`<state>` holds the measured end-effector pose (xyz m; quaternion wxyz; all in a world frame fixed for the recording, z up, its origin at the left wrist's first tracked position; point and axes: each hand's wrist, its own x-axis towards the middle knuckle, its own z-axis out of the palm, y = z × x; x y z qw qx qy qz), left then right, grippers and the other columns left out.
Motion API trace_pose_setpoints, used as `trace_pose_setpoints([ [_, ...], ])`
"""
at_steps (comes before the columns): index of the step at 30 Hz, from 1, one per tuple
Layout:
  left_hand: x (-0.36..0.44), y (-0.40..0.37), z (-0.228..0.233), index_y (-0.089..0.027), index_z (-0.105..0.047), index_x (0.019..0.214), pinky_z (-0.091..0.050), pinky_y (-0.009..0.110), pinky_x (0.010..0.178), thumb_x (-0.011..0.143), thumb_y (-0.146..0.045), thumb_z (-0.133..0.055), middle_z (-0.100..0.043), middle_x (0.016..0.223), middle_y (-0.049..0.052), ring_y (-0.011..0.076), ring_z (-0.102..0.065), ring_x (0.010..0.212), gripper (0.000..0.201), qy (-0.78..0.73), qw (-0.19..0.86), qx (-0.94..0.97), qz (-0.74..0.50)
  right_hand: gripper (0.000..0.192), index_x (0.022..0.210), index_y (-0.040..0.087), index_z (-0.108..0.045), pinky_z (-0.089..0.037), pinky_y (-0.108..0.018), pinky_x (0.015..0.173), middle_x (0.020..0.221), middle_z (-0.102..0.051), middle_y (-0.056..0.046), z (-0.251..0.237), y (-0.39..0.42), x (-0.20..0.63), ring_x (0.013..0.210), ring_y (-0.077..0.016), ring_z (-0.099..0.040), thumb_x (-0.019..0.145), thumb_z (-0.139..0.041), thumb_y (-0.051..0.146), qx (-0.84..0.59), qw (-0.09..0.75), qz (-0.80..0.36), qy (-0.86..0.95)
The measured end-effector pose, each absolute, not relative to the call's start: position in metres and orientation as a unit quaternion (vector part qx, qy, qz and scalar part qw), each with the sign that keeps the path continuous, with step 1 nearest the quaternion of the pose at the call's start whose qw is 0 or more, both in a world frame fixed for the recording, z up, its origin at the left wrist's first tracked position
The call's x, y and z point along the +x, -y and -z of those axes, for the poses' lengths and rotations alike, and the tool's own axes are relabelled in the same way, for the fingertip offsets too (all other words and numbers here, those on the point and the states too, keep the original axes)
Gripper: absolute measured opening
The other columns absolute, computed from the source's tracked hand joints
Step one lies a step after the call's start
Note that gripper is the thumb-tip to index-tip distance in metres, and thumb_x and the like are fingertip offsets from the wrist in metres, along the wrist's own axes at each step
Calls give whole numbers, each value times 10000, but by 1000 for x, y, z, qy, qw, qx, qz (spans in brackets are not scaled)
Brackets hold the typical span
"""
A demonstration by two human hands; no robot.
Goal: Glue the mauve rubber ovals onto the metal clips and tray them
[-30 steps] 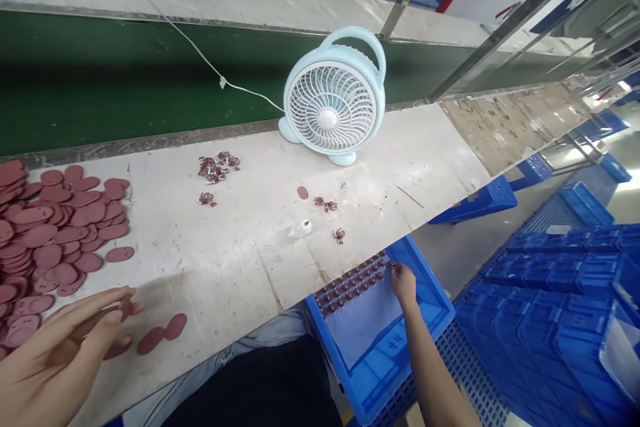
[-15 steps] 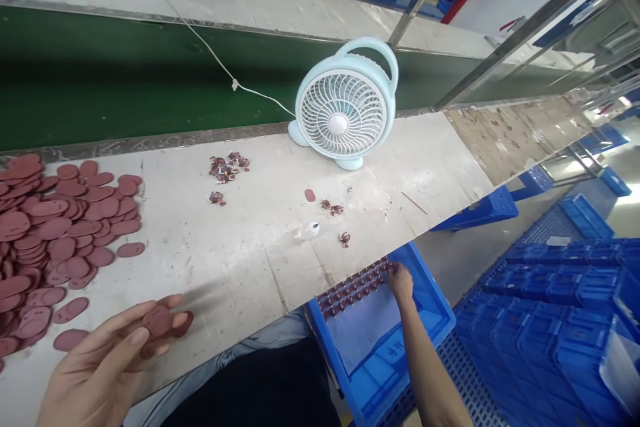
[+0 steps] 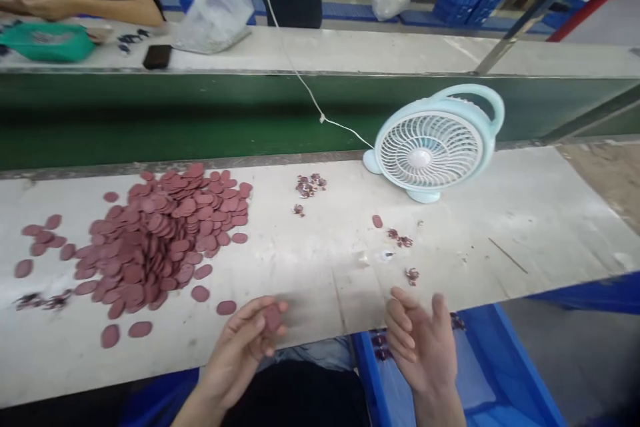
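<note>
- At the tabletop's (image 3: 320,267) near edge, the left hand (image 3: 245,347) pinches a reddish oval disc (image 3: 273,317) between its fingers.
- Right hand (image 3: 423,347) hovers empty beside it, fingers loosely spread, over a blue crate (image 3: 505,380).
- Left lies a disc pile (image 3: 165,240); behind, a pale blue fan (image 3: 435,147) and green belt (image 3: 150,120).

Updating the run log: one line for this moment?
left hand: holds reddish oval disc | right hand: open, empty, over blue bin
</note>
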<state>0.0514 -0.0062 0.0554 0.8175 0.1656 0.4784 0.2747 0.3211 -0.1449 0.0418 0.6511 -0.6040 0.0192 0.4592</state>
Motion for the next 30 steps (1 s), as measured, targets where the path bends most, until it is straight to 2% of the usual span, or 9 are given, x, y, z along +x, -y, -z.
trace_pose_setpoints([
  [2, 55, 9, -53, -195, -751, 1003, -528, 199, 517, 797, -293, -812, -778, 1080, 119, 197, -741, 767, 237, -421, 850, 162, -272, 642, 1221, 124, -610, -280, -100, 270, 727, -511, 39, -43, 109, 313, 439, -39, -380, 930, -496, 685, -364, 693, -615, -94],
  [3, 56, 10, -52, -199, -749, 1000, -537, 201, 536, 827, -287, -785, -776, 1093, 122, 203, -747, 798, 197, -398, 861, 161, -272, 604, 1255, 127, -578, -306, -69, 284, 765, -539, 35, -41, 93, 313, 465, -30, -425, 936, -541, 638, -268, 703, -647, -123],
  [5, 57, 14, -53, -206, -749, 991, -558, 201, 592, 864, -251, -749, -776, 1104, 117, 212, -757, 872, 135, -367, 875, 156, -274, 459, 1211, 130, -569, -354, -29, 322, 769, -559, 42, -38, 69, 317, 505, -19, -493, 969, -573, 520, -185, 717, -657, -143],
  [7, 58, 17, -55, -215, -752, 1015, -578, 204, 659, 876, -214, -737, -776, 1114, 104, 219, -756, 944, 140, -347, 885, 140, -275, 348, 1118, 125, -584, -373, -26, 335, 707, -541, 56, -40, 57, 317, 490, -19, -505, 1003, -540, 451, -180, 714, -662, -142],
  [10, 61, 20, -57, -210, -750, 1088, -596, 212, 708, 877, -206, -736, -769, 1146, 97, 231, -746, 1013, 212, -336, 892, 110, -282, 339, 1074, 145, -608, -408, -82, 330, 654, -558, 50, -59, 58, 299, 421, -33, -482, 1015, -502, 461, -252, 703, -657, -107],
  [14, 66, 22, -56, -177, -765, 1082, -594, 196, 746, 857, -166, -752, -751, 1216, 110, 235, -724, 1090, 226, -330, 898, 84, -277, 415, 1055, 215, -624, -379, -159, 276, 602, -593, 38, -88, 74, 252, 335, -74, -463, 934, -560, 607, -443, 679, -583, 50],
  [20, 68, 27, -59, -191, -774, 1076, -566, 206, 837, 841, -132, -762, -750, 1235, 107, 216, -715, 1109, 242, -288, 910, 78, -287, 216, 1088, 248, -583, -542, -350, 480, 722, -672, -12, -91, 82, 205, 526, -194, -636, 940, -602, 405, -595, 678, -349, 253],
  [24, 67, 28, -60, -197, -775, 1083, -562, 228, 848, 844, -149, -764, -757, 1221, 102, 194, -743, 1010, 244, -275, 911, 83, -296, 258, 1108, 243, -619, -514, -412, 536, 769, -676, -44, -84, 80, 197, 573, -233, -630, 902, -652, 395, -643, 671, -226, 293],
  [30, 67, 25, -60, -201, -783, 1061, -549, 207, 813, 841, -140, -763, -766, 1204, 93, 164, -755, 930, 229, -277, 909, 78, -301, 278, 1081, 275, -653, -480, -421, 634, 948, -641, -79, -82, 85, 196, 767, -259, -609, 870, -689, 453, -711, 610, -182, 298],
])
